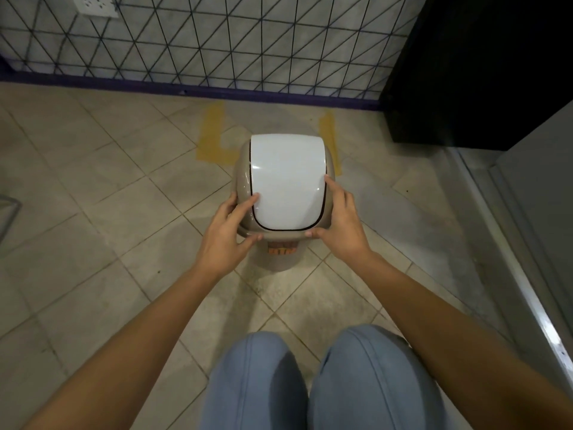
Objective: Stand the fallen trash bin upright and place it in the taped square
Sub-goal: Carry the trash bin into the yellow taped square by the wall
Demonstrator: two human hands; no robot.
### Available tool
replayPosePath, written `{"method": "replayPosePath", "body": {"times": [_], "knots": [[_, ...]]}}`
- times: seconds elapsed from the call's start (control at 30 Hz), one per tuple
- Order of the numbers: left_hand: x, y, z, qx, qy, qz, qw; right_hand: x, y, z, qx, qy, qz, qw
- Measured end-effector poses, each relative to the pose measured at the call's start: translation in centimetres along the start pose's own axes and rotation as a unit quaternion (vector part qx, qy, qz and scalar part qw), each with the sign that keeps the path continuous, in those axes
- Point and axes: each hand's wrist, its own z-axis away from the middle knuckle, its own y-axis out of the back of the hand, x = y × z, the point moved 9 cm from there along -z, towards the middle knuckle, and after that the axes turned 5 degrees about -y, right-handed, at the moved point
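between the left hand [228,235] and right hand [339,226] the bin [286,175] was clasped at its rim; it was judged light, glossy, slippery.

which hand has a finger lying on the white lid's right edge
The right hand: its forefinger reaches up along the white lid's right edge. The left hand grips the trash bin's near left corner.

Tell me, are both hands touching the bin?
Touching. The head view shows the left hand and right hand pressed against the trash bin lid's sides.
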Motion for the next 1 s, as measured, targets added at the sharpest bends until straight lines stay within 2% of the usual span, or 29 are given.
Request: {"method": "replayPosePath", "body": {"times": [0.3,0.57,0.77,1.0], "knots": [[-2.5,-1.5,-1.3,0.002,0.117,0.145,0.983,1.6,-0.7,-0.9,-0.057,-0.029,-0.045,0.997],[-3.1,-2.1,-3.0,0.008,0.142,0.152,0.978,2.0,-0.8,-2.5,-0.048,-0.035,-0.12,0.991],[-4.4,-2.2,-4.3,0.003,0.175,0.198,0.964,1.8,-1.0,-4.2,-0.035,-0.039,-0.132,0.99],[-5.9,-2.5,-6.3,-0.003,0.207,0.202,0.957,1.6,-1.0,-6.5,-0.026,-0.052,-0.121,0.991]]}}
